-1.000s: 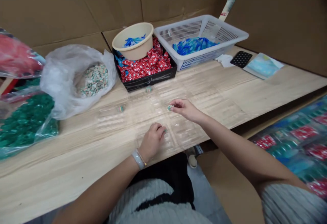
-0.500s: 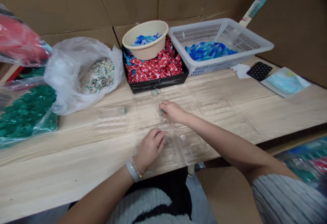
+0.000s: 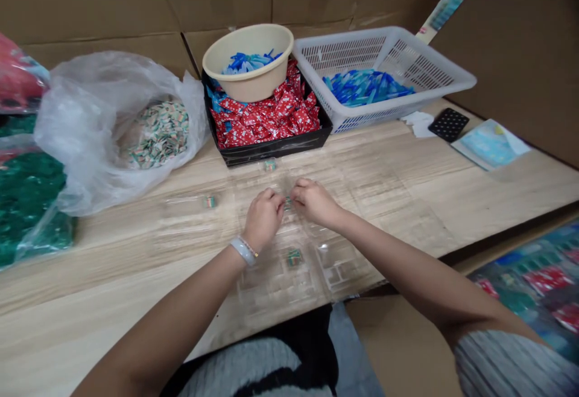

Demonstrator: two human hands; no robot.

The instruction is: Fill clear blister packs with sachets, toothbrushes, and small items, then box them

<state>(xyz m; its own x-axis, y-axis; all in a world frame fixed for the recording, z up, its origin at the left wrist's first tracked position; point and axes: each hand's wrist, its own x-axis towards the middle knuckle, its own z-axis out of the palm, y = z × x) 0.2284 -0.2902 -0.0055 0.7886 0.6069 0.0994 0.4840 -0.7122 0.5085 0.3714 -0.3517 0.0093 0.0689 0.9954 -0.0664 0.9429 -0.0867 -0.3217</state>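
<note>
My left hand (image 3: 265, 219) and my right hand (image 3: 315, 201) meet over a clear plastic tray, their fingertips nearly touching. Both have the fingers pinched together. A bit of small green striped pieces (image 3: 287, 200) shows between the fingertips, mostly hidden; the right fingers are on it, and what the left pinches is not visible. Nearer to me, a small stack of striped pieces (image 3: 294, 257) lies in a clear tray (image 3: 275, 297). Other striped stacks sit in clear trays: one at the back (image 3: 270, 165), one at the left (image 3: 210, 202).
A plastic bag (image 3: 108, 83) of loose striped pieces stands at the left, beside a bag of green things (image 3: 31, 198). Behind the trays are a black box (image 3: 275, 153) of red packets, a cream basin (image 3: 253, 86) and a white basket (image 3: 384, 104) with blue pieces.
My left hand has moved up and away from the near stack to meet my right hand, uncovering that stack. The right hand has hardly moved. The view has shifted slightly.
</note>
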